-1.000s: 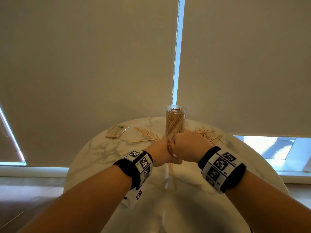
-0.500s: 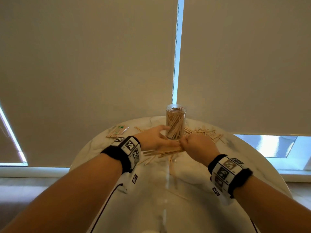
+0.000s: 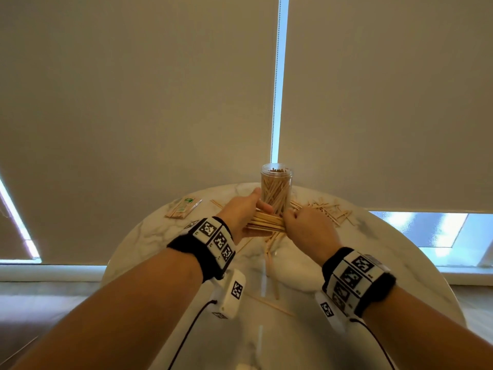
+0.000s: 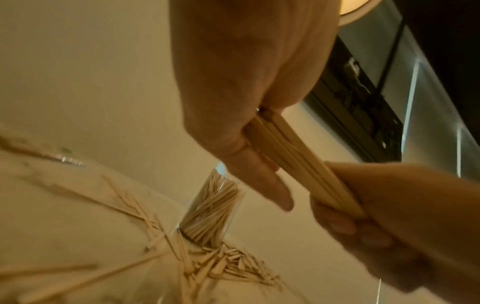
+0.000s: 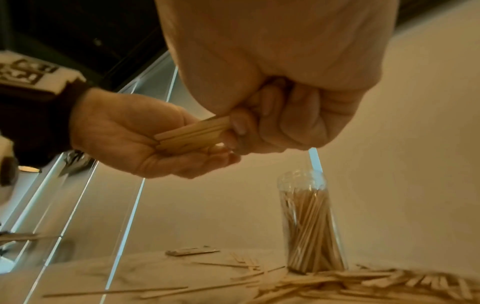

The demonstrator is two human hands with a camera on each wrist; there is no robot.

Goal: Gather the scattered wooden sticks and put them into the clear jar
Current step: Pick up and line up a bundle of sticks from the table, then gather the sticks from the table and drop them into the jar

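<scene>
The clear jar [image 3: 276,188] stands upright at the table's far side, packed with thin wooden sticks. Just in front of it a bundle of wooden sticks [image 3: 265,223] lies level between my hands. My right hand [image 3: 304,225] grips the bundle's right end in a fist [image 5: 285,107]. My left hand [image 3: 244,209] lies flat, fingers straight, with the bundle's [image 5: 192,133] other end resting against its palm [image 5: 124,133]. Its fingertips reach beside the jar's base. Loose sticks [image 3: 326,209] lie scattered right of the jar, and more [image 3: 270,252] lie below my hands.
The round marble table [image 3: 149,236] ends close behind the jar, with a drawn blind beyond. A wrapped packet of sticks [image 3: 184,208] lies at the far left. Long thin skewers [image 3: 269,305] lie near the table's middle. Cables hang from both wristbands.
Both hands moved forward toward the jar. The bundle went from upright in both fists to level. My left hand let go its grip and flattened against the bundle's left end.
</scene>
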